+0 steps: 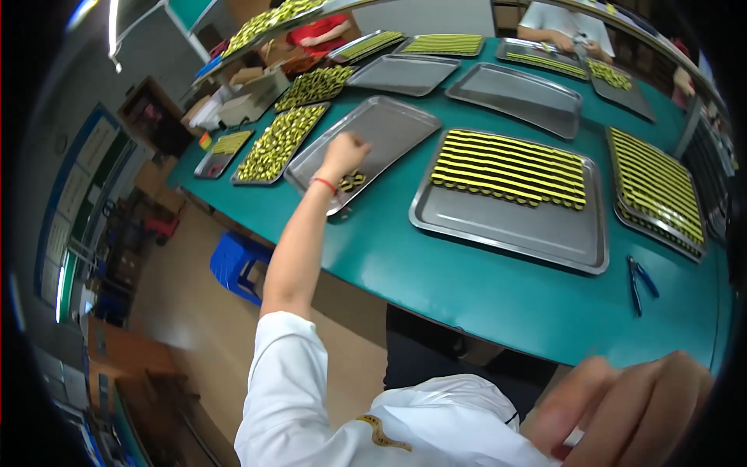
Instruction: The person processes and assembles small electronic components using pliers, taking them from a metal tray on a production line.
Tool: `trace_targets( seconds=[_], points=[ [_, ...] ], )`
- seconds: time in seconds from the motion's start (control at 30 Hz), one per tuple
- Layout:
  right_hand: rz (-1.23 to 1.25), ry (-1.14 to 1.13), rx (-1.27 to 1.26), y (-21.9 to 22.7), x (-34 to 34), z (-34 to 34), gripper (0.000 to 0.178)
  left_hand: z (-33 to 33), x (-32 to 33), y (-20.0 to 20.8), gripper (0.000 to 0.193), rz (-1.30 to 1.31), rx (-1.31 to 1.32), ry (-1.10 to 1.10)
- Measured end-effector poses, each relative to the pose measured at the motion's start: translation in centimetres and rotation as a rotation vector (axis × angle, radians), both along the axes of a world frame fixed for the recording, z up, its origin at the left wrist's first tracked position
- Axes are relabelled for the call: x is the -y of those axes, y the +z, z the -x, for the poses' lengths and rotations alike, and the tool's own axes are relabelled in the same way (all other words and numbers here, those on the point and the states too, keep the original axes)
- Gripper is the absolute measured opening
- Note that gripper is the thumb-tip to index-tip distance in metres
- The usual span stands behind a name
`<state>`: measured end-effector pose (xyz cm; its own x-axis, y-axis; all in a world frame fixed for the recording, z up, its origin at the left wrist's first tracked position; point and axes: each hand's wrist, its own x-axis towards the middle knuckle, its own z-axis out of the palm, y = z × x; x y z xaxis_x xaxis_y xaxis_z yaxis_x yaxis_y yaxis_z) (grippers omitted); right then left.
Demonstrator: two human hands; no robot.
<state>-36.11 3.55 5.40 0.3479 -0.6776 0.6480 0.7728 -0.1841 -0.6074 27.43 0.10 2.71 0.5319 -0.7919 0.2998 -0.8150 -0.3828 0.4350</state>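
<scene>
My left hand (345, 157) is raised over a grey metal tray (389, 124) at the left, its fingers curled in. Anything inside them is hidden. A few small black-and-yellow pieces (352, 182) lie in that tray just below my wrist. Very close at the lower right is my right hand (630, 409), partly blurred, fingers bent together. A bit of white shows among them, but I cannot tell what it is. Between my hands lies another tray (506, 229), with similar pieces set in neat black-and-yellow rows (510, 167) in its far half.
Blue-handled pliers (638, 284) lie on the green table (373, 241) at the right, near a stack of filled trays (657, 191). A tray of loose pieces (284, 140) stands at the left. Across the table two people work. A blue stool (237, 265) stands on the floor.
</scene>
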Motion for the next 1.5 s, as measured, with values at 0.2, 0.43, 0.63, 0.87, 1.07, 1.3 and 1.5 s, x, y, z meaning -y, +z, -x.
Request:
trace_targets(
  seconds=[0.2,0.43,0.63,0.87,1.07,1.3,1.5],
  points=[
    [0.011,0.01,0.007,-3.2,-0.6,2.1,0.025,-1.2,-1.2,-1.3,0.037,-0.435,0.018,0.137],
    [-0.037,0.034,-0.012,-2.4,-1.8,-2.3,0.026,-1.3,-1.3,-0.9,0.033,-0.451,0.067,0.145],
    [-0.082,0.017,-0.088,-0.7,2.3,-3.5,0.027,1.0,2.4,0.6,0.031,0.072,0.111,-0.065],
    [-0.107,0.116,-0.207,3.5,4.9,-17.3,0.03,16.6,6.7,1.0,0.027,0.415,-1.609,-0.671],
    [-0.605,0.54,-0.439,-4.7,8.9,-18.3,0.019,24.5,5.5,-1.6,0.038,0.16,-2.032,-0.606],
    [-0.732,0.848,-0.56,-4.1,8.2,-18.0,0.035,25.8,2.3,-1.8,0.035,0.365,-1.173,-0.791],
    [-0.724,0.912,-0.577,-3.5,7.8,-17.9,0.035,25.5,2.1,-2.3,0.037,0.358,-0.811,-0.898]
  ],
)
